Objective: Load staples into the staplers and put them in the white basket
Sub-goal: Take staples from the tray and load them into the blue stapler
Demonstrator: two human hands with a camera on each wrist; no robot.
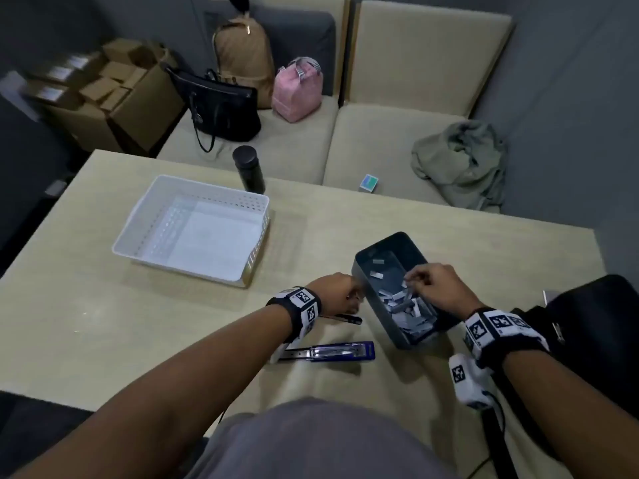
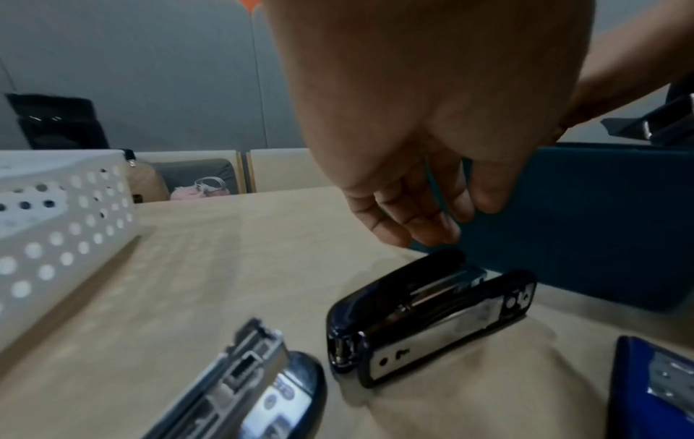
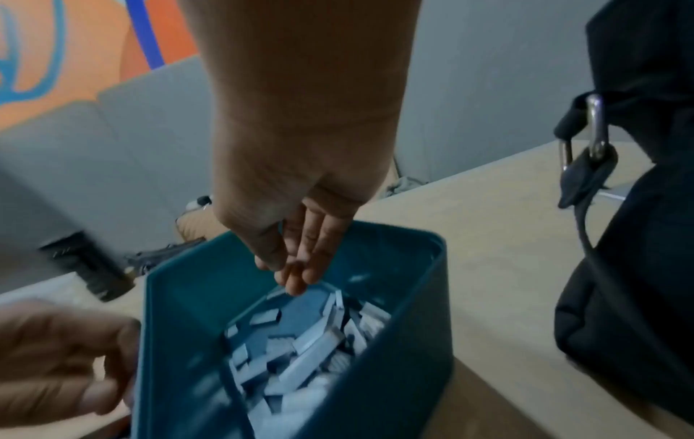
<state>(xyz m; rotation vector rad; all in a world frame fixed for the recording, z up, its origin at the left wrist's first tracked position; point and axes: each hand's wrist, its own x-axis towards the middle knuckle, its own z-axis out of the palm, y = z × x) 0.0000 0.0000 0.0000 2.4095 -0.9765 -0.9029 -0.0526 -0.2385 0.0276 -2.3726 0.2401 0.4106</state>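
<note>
The white basket [image 1: 193,229] [image 2: 63,225] sits on the table's left half and holds no stapler. A dark teal bin [image 1: 397,295] [image 3: 394,326] holds several loose staple strips [image 3: 319,347]. My right hand [image 1: 432,285] [image 3: 296,276] reaches into the bin with its fingertips drawn together above the strips; whether a strip is between them is unclear. My left hand [image 1: 342,292] [image 2: 413,225] hangs loosely curled beside the bin's left wall, holding nothing. Under it a black stapler [image 1: 345,319] [image 2: 432,314] lies on its side. A blue stapler [image 1: 332,350] lies folded open nearer me, its chrome magazine [image 2: 244,380] showing.
A black flask [image 1: 249,169] stands behind the basket. A black bag [image 1: 594,333] [image 3: 638,267] sits on the table just right of the bin. Behind the table are bench seats with a black handbag [image 1: 221,105], a pink bag [image 1: 297,91] and a green jacket [image 1: 460,160].
</note>
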